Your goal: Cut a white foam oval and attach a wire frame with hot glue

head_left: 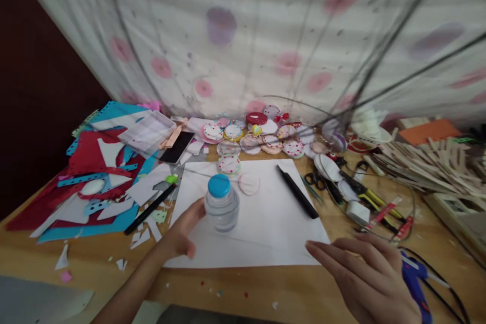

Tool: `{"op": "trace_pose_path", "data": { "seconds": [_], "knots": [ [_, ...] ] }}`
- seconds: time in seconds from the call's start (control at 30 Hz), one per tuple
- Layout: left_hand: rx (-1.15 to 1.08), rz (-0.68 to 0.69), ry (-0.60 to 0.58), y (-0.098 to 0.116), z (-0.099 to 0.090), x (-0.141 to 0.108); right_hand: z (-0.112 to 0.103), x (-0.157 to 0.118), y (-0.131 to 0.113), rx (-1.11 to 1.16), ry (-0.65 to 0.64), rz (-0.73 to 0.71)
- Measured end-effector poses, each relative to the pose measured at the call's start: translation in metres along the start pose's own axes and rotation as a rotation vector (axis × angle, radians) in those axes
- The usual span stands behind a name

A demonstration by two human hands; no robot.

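"Well, item one: what stood nearest the hands, and how was it held?"

"One squat, see-through bottle (222, 215) with blue cap (219, 186); upright on the white sheet (281, 243), left of the frame's centre; its flat base presumably kept it steady. Left hand (182, 235), beside it: fingers curved at the bottle's left flank, thumb wide apart; contact could not be told; the curve seemed to suit the round wall."

"And the right hand (368, 273)?"

"Lower right of the frame; fingers outstretched and close together, nothing seen held; thumb hidden."

"Also on the sheet?"

"One thin reddish ring (249, 184), behind the bottle, drawn or laid, could not be told; one black tool (298, 192), aslant at the sheet's right, probably put within easy reach; one dotted disc (229, 164), at the far edge, before a row of decorated discs (271, 140)."

"Surface and room?"

"One wooden table (288, 288); coloured scraps (87, 154), frame left, perhaps heaped there to give the sheet room; scissors (315, 180) and wooden strips (429, 162), frame right; blue glue gun (415, 283), lower right corner; blotched pale curtain (258, 35), hung across the top; dark panel (41, 86), upper left."
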State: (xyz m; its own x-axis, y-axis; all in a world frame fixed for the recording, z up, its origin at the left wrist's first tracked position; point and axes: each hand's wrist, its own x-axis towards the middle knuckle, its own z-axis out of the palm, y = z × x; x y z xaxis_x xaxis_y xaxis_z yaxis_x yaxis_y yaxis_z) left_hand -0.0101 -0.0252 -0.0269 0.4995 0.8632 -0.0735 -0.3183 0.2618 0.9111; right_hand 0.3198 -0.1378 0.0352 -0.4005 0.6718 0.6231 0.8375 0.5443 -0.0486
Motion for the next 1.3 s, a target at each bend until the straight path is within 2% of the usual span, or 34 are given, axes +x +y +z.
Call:
{"op": "trace_pose_path", "data": {
  "seconds": [0.07,0.13,0.33,0.57,0.67,0.77,0.87,0.93,1.03,1.3],
  "knots": [
    [0.093,0.076,-0.04,-0.008,0.002,0.002,0.004,0.006,-0.002,0.012,0.006,0.007],
    [0.139,0.11,-0.025,-0.009,0.009,0.007,0.008,0.01,-0.003,0.024,0.002,0.046],
    [0.022,0.034,-0.134,0.001,0.032,0.029,0.018,0.011,-0.006,0.081,-0.013,0.182],
    [-0.002,0.041,0.115,-0.02,0.042,0.039,0.021,0.022,0.002,0.104,-0.098,0.169],
    [-0.072,-0.053,0.225,-0.018,0.057,0.031,0.018,0.029,0.003,0.134,-0.097,0.186],
    [-0.21,-0.257,0.294,-0.009,0.071,0.017,0.016,0.034,0.001,0.166,-0.118,0.189],
    [-0.33,-0.437,0.345,-0.001,0.076,0.001,0.018,0.035,-0.001,0.194,-0.133,0.171],
    [-0.392,-0.5,0.342,0.002,0.077,-0.008,0.019,0.035,-0.002,0.219,-0.125,0.152],
    [-0.443,-0.536,0.311,0.002,0.075,-0.019,0.019,0.035,-0.002,0.264,-0.122,0.116],
    [-0.455,-0.499,0.309,0.001,0.074,-0.029,0.017,0.031,-0.002,0.314,-0.114,0.073]
  ]
}}
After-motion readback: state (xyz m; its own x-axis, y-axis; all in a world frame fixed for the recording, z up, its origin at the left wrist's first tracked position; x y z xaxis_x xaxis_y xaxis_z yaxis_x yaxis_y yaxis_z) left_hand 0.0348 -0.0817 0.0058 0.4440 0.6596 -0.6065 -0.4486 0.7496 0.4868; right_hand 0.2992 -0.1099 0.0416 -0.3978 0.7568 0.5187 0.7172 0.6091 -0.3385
